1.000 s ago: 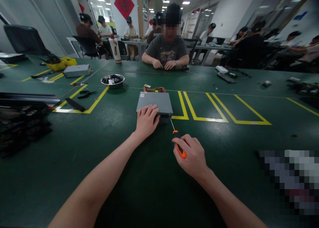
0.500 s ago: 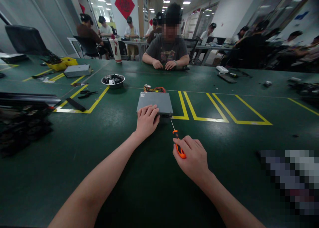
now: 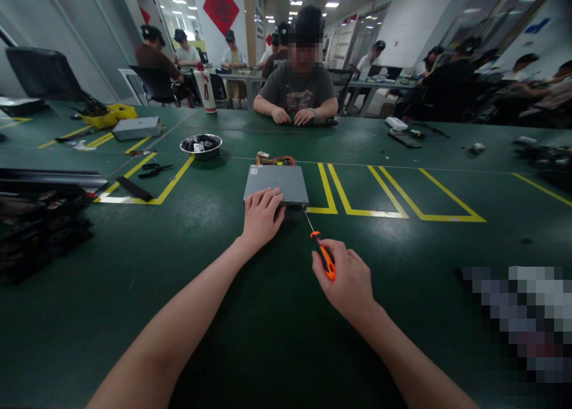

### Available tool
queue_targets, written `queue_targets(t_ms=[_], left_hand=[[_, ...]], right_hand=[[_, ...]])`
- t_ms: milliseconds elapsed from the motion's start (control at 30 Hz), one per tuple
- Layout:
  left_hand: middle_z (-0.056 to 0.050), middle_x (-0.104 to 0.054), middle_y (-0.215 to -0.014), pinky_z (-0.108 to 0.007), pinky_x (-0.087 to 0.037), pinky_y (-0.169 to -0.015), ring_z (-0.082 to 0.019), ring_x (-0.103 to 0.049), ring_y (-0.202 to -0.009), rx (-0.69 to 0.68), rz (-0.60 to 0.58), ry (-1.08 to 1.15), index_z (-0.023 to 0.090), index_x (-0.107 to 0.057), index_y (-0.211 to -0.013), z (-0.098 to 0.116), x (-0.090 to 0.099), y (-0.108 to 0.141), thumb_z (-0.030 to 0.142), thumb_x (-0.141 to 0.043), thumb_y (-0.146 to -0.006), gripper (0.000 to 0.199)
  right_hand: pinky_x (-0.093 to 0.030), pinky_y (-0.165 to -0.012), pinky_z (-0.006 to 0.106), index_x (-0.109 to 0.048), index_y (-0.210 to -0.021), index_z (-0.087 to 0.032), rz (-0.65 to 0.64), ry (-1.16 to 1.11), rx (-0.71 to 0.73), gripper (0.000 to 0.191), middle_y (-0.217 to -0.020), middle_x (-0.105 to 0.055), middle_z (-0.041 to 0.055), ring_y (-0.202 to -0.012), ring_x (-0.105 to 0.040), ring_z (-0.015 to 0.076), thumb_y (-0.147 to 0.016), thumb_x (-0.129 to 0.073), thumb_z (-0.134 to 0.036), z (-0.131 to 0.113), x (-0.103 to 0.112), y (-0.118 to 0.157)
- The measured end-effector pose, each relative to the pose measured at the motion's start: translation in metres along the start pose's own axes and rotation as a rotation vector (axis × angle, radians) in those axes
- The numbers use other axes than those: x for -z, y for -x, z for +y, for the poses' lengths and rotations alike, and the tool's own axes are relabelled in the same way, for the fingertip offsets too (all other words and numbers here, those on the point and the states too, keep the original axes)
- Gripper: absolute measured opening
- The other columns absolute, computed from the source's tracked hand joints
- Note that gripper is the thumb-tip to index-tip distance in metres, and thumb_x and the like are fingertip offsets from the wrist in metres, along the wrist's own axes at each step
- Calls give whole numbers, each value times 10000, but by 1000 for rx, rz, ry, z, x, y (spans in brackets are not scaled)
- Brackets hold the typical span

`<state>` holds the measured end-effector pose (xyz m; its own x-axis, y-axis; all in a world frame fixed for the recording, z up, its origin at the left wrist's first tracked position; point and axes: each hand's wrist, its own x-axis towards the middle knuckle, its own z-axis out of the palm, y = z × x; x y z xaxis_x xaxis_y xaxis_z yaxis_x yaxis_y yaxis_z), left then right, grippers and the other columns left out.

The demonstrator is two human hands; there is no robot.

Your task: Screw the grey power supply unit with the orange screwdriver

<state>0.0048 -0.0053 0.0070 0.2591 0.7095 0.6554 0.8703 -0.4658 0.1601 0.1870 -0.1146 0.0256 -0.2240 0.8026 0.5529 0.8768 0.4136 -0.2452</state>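
Note:
A grey metal power supply unit [image 3: 279, 180] lies flat on the green table, its bundle of coloured wires [image 3: 279, 160] at the far side. My left hand [image 3: 263, 212] grips its near left edge, with the fingers on the top face and the thumb down by the front side. An orange and black screwdriver [image 3: 329, 262] is held in my right hand [image 3: 346, 272], thumb and fingers around the handle. Its thin shaft points up and left, and the tip meets the unit's near right corner. Any screw there is too small to see.
A metal bowl [image 3: 201, 146] with dark parts stands beyond on the left. Black pliers [image 3: 154, 169], another grey metal box [image 3: 137, 128] and a yellow tray [image 3: 107, 116] lie further left. Dark equipment [image 3: 40, 230] fills the left edge. Across the table sits a person [image 3: 297, 87].
My right hand's fingers have shifted on the screwdriver handle, and more of the orange handle shows. The tip stays at the same corner. My left hand and the power supply unit hold their place.

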Motion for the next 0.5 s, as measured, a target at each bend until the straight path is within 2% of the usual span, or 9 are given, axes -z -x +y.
queue_targets(t_ms=[100, 233, 333, 433, 500], left_hand=[[-30, -556, -1218, -402, -315, -928, -233, -441, -1146, -1, -3, -3, 230, -520, -1075, 0, 0, 0, 272, -469, -857, 228], [-26, -555, -1218, -401, -312, -930, -232, -436, -1146, 4, -2, -5, 228, -519, -1075, 0, -1, 0, 274, -475, -855, 229], [-26, -557, -1215, -407, -311, -929, -236, -434, -1146, 3, 2, -4, 230, -516, -1077, 0, -1, 0, 276, -474, -855, 231], [-26, -565, -1204, -410, -314, -921, -235, -437, -1139, 1, 12, -6, 230, -516, -1076, 1, -1, 0, 276, -476, -855, 229], [-28, -565, -1205, -408, -317, -918, -234, -438, -1137, -2, 12, -6, 227, -518, -1073, 0, -1, 0, 278, -475, -856, 227]], right_hand=[[-387, -665, 262, -563, -979, -125, 11, 51, 106, 177, -778, -584, 37, -665, -526, 115, -840, -476, -190, -2, 1, 1], [-371, -715, 286, -606, -950, -161, -27, 58, 109, 197, -800, -553, 38, -736, -513, 136, -803, -479, -129, -2, 1, 1], [-373, -728, 297, -600, -923, -161, -62, 32, 93, 168, -819, -554, 47, -758, -517, 150, -815, -488, -223, -2, 1, 0], [-388, -702, 302, -519, -1063, -118, -56, -13, 32, 345, -785, -570, 44, -692, -527, 145, -837, -472, -374, -1, 1, -1], [-395, -652, 286, -441, -1137, -90, -53, -42, -44, 406, -694, -566, 9, -588, -517, 123, -865, -424, -390, -1, 3, -1]])
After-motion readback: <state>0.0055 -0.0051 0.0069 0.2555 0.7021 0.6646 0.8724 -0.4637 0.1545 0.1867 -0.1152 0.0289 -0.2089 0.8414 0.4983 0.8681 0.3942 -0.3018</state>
